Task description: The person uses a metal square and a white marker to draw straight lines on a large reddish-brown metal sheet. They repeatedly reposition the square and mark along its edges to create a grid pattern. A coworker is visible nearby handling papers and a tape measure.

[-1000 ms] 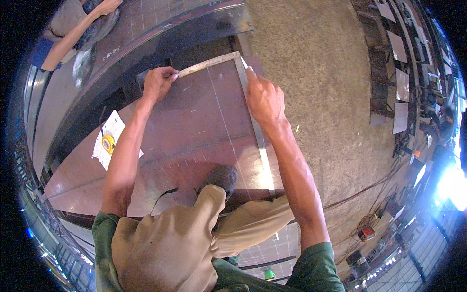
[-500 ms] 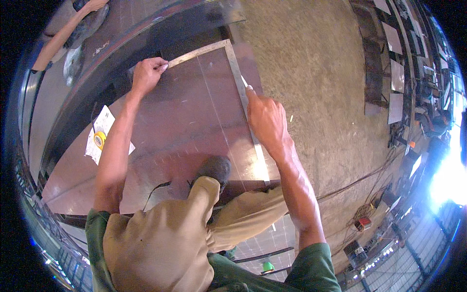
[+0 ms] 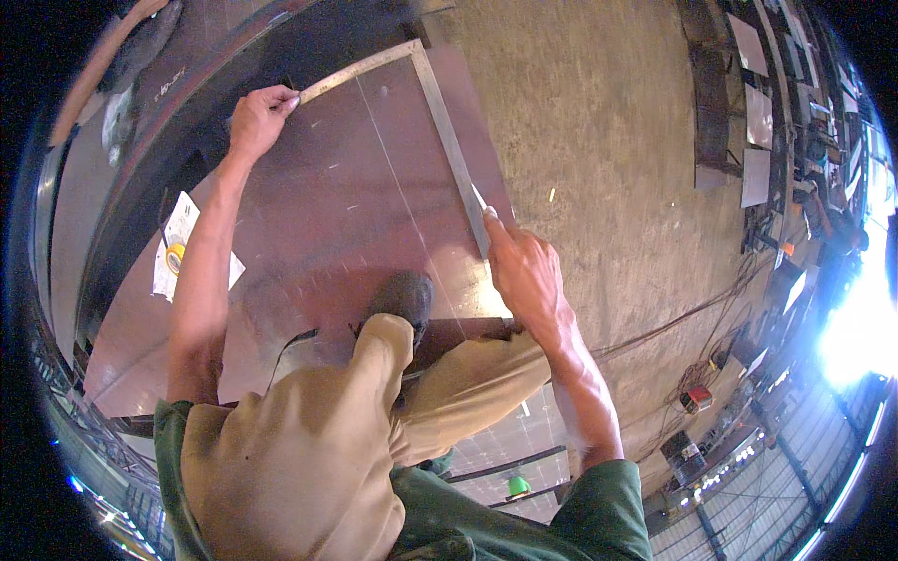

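A metal framing square (image 3: 440, 117) lies on a reddish-brown steel sheet (image 3: 318, 196), its corner at the far end. My left hand (image 3: 259, 120) is closed in a pinch on the tip of its short arm, near the sheet's far left edge. Along the right edge of the long arm, my right hand (image 3: 526, 271) grips a thin white chalk stick (image 3: 479, 196), its point against the square. The lower end of the long arm is partly hidden by that hand. A pale straight line (image 3: 398, 187) runs down the sheet left of the long arm.
On the sheet's left lie white paper (image 3: 182, 220) and a yellow tape measure (image 3: 175, 256). My dark shoe (image 3: 404, 297) rests on the sheet. Cables (image 3: 673, 327) cross the concrete floor (image 3: 599, 122) at right. Another person's arm (image 3: 94, 70) shows at upper left.
My right hand has slid toward me along the square's long arm with the chalk stick. My left hand keeps its pinch on the short arm. The whole view has shifted slightly.
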A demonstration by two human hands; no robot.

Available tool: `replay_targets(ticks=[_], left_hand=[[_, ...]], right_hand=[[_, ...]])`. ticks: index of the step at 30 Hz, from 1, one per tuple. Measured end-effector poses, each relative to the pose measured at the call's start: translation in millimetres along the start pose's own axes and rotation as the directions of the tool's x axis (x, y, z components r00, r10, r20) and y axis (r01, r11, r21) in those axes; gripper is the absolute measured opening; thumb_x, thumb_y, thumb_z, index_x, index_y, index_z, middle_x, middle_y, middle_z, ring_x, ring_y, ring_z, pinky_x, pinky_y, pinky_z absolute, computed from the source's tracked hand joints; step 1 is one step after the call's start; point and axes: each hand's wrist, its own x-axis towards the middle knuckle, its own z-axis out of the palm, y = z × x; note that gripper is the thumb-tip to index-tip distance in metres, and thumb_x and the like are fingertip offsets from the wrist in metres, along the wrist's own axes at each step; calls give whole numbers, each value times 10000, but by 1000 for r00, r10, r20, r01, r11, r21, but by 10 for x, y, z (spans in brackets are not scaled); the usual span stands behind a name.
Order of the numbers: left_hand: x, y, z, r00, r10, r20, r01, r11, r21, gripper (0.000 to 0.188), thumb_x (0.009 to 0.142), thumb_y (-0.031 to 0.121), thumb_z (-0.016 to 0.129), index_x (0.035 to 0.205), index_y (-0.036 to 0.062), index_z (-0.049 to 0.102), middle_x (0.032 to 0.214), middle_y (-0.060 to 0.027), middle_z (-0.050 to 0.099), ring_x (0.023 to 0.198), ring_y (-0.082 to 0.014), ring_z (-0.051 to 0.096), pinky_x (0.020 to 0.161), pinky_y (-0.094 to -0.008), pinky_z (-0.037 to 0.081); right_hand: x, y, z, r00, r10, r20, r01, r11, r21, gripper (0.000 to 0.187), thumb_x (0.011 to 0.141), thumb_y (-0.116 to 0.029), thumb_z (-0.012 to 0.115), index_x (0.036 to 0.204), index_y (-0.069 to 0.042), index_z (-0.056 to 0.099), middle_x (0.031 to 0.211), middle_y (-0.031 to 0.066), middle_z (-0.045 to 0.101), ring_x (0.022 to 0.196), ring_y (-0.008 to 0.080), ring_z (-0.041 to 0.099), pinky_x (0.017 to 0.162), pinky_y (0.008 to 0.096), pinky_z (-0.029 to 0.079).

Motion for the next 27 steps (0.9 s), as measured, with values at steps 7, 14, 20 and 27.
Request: replay_targets(ticks=[7, 14, 20, 27], left_hand=[[3, -30, 25, 999, -22, 23, 23, 999, -30, 210, 882, 240, 672, 1028, 97, 722, 907, -112, 730, 806, -235, 710, 707, -337, 516], [32, -20, 6, 999, -24, 43, 22, 998, 62, 229, 895, 278, 659, 1047, 119, 722, 948, -110, 731, 852, -229, 708, 741, -349, 517], [43, -121, 22, 998, -21, 64, 19, 999, 31, 262, 910, 303, 639, 1073, 110, 709, 996, -118, 722, 931, -249, 698, 799, -356, 518], [32, -121, -1, 998, -3, 63, -2, 998, 69, 293, 919, 325, 622, 1087, 99, 700, 1004, -125, 718, 938, -267, 697, 802, -354, 522]], right_hand=[[-409, 128, 62, 997, 29, 65, -29, 1000, 3, 431, 862, -34, 507, 1292, -4, 507, 826, 192, 620, 750, 380, 612, 645, 476, 485], [-724, 223, 117, 981, 80, 177, -73, 996, -43, 490, 843, -56, 541, 1326, -14, 474, 852, 161, 628, 798, 344, 640, 651, 458, 512], [-913, 226, 128, 966, 121, 227, -111, 992, -55, 481, 845, -61, 526, 1319, -3, 474, 878, 167, 635, 839, 348, 641, 692, 462, 512], [-1205, 294, 180, 966, 123, 228, -117, 992, -41, 491, 838, -63, 535, 1323, -19, 477, 915, 170, 646, 845, 356, 645, 694, 462, 522]])
